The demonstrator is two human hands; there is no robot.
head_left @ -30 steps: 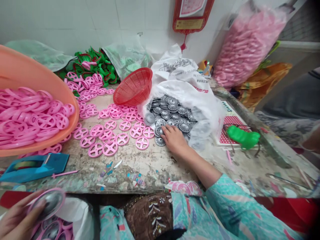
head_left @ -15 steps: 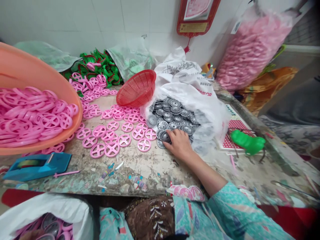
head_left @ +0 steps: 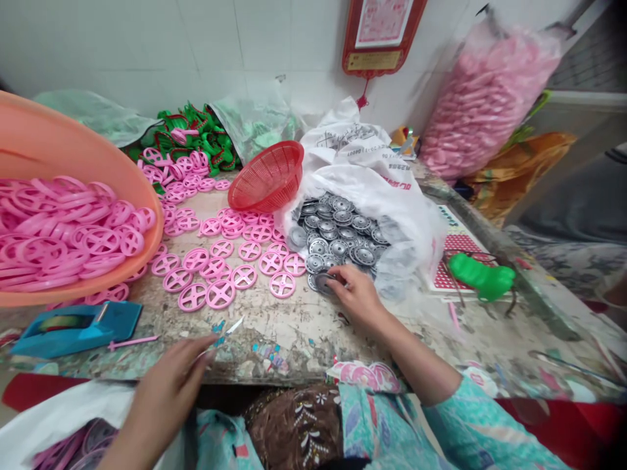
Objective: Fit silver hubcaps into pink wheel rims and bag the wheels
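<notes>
My right hand point(head_left: 356, 295) pinches a grey metal disc point(head_left: 324, 281) at the near edge of the pile of grey discs point(head_left: 337, 230) spilling from a white plastic bag point(head_left: 365, 171). My left hand point(head_left: 169, 385) is raised over the table's front edge with its fingers stretched forward and nothing in them, pointing toward the pink spoked wheels point(head_left: 220, 261) spread on the worn tabletop point(head_left: 289, 326). The nearest pink wheel point(head_left: 220, 293) lies a short way beyond its fingertips.
An orange basin point(head_left: 73, 163) full of pink wheels sits at left, a blue tape dispenser point(head_left: 73, 324) before it. A red mesh basket point(head_left: 268, 175), green parts point(head_left: 196, 134), a green toy piece point(head_left: 482, 276), and a big bag of pink parts point(head_left: 482, 98) stand around. A white bag point(head_left: 59, 418) with assembled pieces lies below left.
My left hand came up from the lower-left bag, where it held a pink-rimmed disc, and now reaches forward bare. My right hand drew back slightly, pinching one grey disc.
</notes>
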